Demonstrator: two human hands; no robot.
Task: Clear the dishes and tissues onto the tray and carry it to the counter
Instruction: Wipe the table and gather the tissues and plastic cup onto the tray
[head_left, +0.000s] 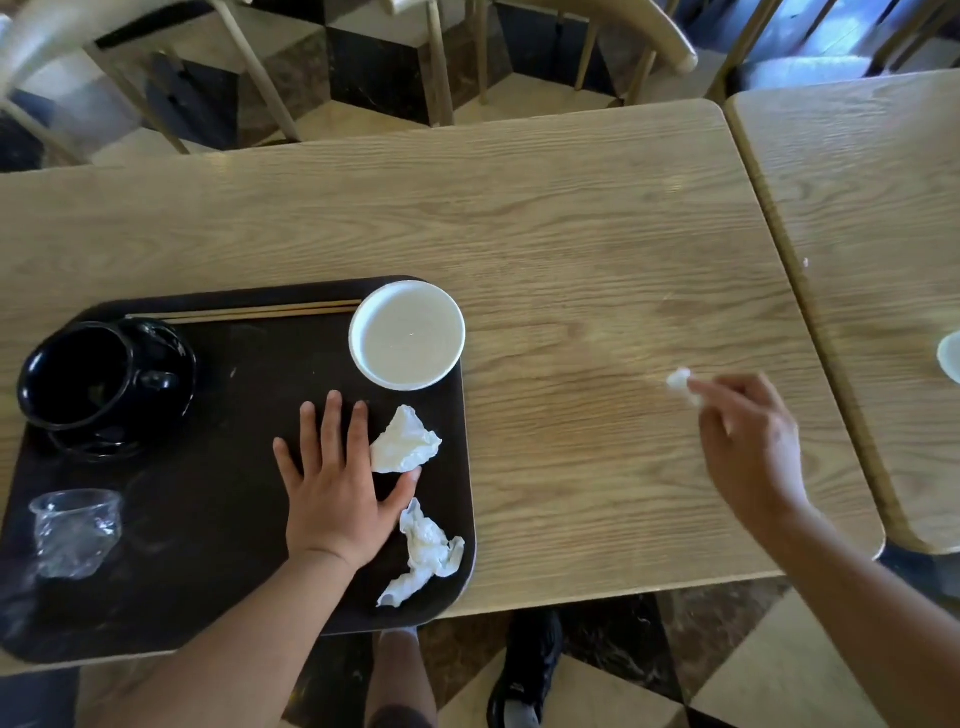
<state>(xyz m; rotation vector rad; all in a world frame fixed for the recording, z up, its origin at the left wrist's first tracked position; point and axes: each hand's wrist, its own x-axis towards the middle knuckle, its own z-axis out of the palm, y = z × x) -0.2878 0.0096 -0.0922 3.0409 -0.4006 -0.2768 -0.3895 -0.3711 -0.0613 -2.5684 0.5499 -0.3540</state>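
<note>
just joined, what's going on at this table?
A person is clearing a wooden table onto a dark tray. The left hand lies flat on the tray, fingers spread. The right hand pinches a small tissue scrap out over the table. Already on the tray: a black cup, chopsticks, a white bowl, a clear plastic cup and two crumpled tissues.

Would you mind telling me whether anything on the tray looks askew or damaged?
Yes: the clear plastic cup at the tray's near left looks crumpled, and the white bowl overhangs the tray's far right corner.
</note>
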